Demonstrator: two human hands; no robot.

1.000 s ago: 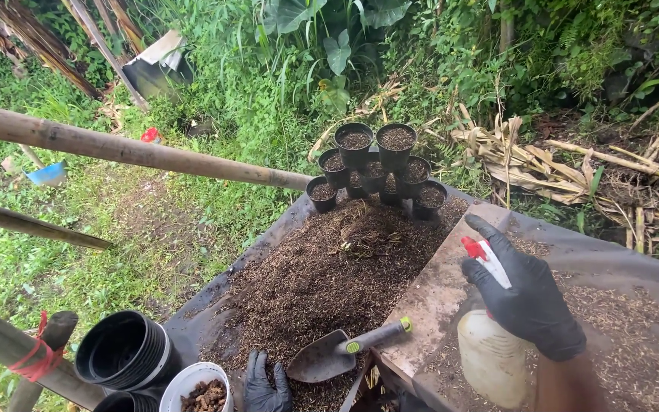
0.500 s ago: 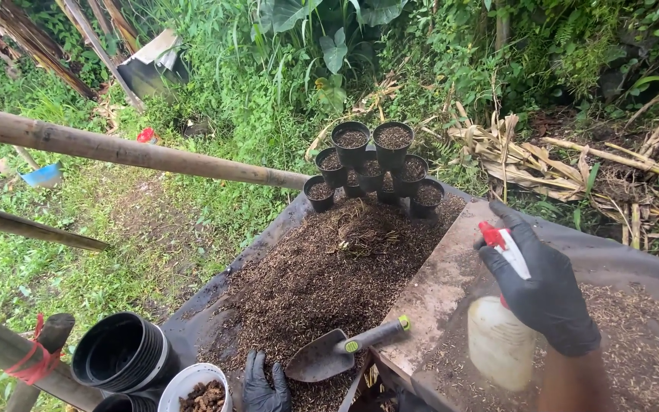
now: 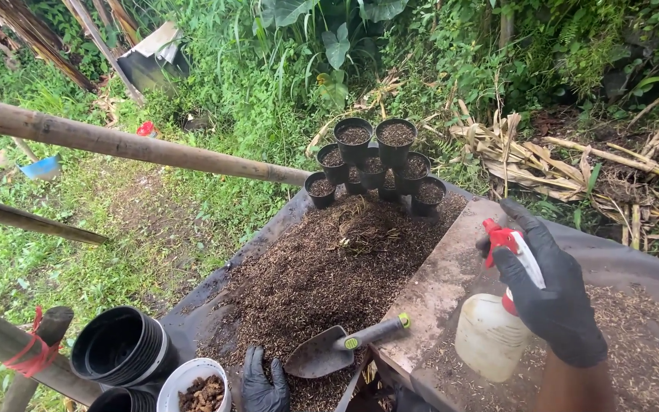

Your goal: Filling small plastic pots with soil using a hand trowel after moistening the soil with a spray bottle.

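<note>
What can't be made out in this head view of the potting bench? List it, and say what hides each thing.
- Left hand in a black glove: the bottom edge cuts it off at the wrist.
- White plastic spray bottle with a red trigger: the gloved right hand covers its neck.
- White tub of brown chunks: its lower half is cut off by the bottom edge.
- Stacked black plastic pots of soil: the rear ones are partly hidden by the front ones.
</note>
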